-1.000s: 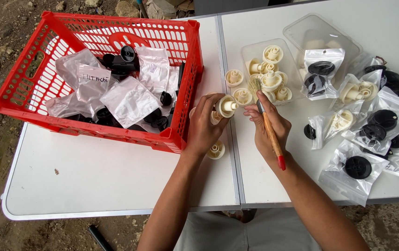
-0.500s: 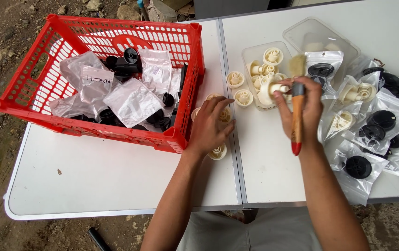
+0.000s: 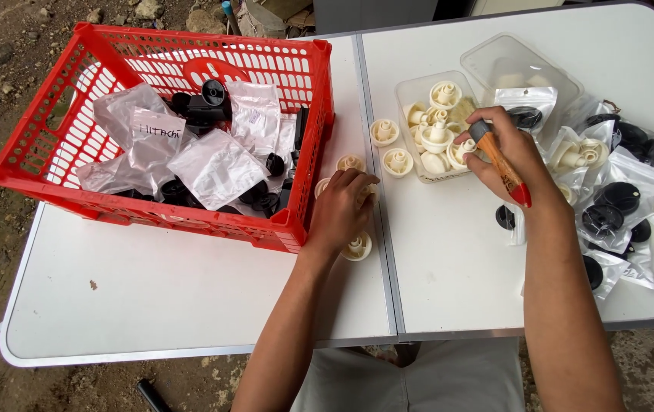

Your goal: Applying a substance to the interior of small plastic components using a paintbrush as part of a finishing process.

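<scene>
My left hand (image 3: pixel 340 207) lies palm down on the white table (image 3: pixel 189 282), just beside the red crate (image 3: pixel 60 130). Its fingers curl over a cream plastic part (image 3: pixel 322 185), which is mostly hidden. Another cream part (image 3: pixel 359 247) sits by the wrist. My right hand (image 3: pixel 511 156) grips a brush (image 3: pixel 501 166) with a wooden handle and a red end. Its fingertips touch a cream part (image 3: pixel 462 149) at the edge of a clear tub (image 3: pixel 411 90) full of similar cream parts.
The red crate holds plastic bags (image 3: pixel 216 164) and black parts (image 3: pixel 203 103). Three loose cream parts (image 3: pixel 385 131) lie between crate and tub. A clear lid (image 3: pixel 521 67) sits behind the tub. Bagged black and cream parts (image 3: pixel 617 206) crowd the right side. A seam (image 3: pixel 385 252) splits the table.
My left hand lowered its cream part onto the table beside the crate. My right hand carried the brush away from it, right and back to the clear tub.
</scene>
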